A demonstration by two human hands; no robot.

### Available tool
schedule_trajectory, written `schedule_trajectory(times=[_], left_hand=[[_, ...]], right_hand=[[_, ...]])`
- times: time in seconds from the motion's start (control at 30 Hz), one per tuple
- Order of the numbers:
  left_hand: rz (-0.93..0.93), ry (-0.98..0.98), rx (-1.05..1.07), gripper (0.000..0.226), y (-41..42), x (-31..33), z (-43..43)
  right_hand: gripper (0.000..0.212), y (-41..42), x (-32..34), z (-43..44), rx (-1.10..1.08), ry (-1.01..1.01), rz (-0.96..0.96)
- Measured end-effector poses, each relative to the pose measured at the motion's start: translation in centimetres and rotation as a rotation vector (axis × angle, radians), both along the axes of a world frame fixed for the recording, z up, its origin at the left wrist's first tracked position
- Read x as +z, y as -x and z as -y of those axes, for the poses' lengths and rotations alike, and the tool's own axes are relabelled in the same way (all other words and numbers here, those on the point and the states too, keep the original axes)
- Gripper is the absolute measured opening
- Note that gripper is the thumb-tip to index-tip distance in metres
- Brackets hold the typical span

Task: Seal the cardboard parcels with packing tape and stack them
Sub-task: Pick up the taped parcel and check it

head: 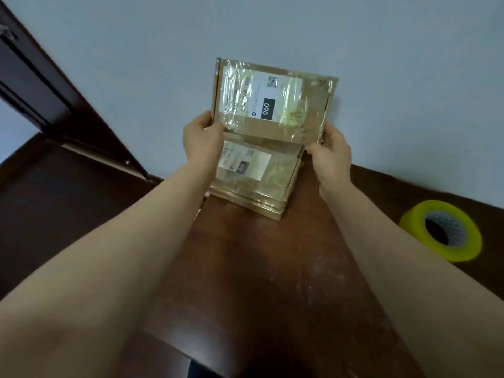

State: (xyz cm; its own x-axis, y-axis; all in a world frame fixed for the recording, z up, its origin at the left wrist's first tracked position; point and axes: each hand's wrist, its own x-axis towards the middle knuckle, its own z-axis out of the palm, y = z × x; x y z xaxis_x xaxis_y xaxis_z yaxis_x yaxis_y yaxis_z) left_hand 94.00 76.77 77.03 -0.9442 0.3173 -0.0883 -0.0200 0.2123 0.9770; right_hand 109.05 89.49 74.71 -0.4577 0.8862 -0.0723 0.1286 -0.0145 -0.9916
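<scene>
A flat cardboard parcel (272, 102) wrapped in glossy tape, with a white label marked 060, is held in the air above the far end of the table. My left hand (201, 137) grips its near left corner and my right hand (331, 148) grips its near right corner. Below it a stack of similar taped parcels (253, 184) lies on the brown wooden table (259, 268) against the wall; the top one also carries a white label. A roll of yellow packing tape (440, 230) lies on the table at the right.
A pale wall (272, 28) stands directly behind the stack. A dark wooden door frame (54, 91) runs down the left side. The table's near edge (177, 350) shows at the bottom.
</scene>
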Motion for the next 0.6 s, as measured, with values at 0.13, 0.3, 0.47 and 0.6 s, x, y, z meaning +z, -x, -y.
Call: schedule_trajectory(times=[0.13,0.3,0.47,0.6], left_hand=[[0.027,0.055,-0.097,0.024,5.1,-1.5,-2.4],[0.086,0.127,-0.222,0.021,8.9,-4.0,-3.2],[0.118,0.149,-0.349,0.015,9.7,-6.3,-2.6],[0.102,0.167,-0.348,0.021,10.4,-6.4,-2.6]], right_hand=[[0.037,3.9,-0.7,-1.1,-0.026,-0.042,0.078],[0.031,6.7,-3.0,-0.3,-0.229,-0.011,0.155],[0.022,7.5,-3.6,1.0,-0.341,-0.034,0.24],[0.02,8.1,-3.7,1.2,-0.384,-0.025,0.323]])
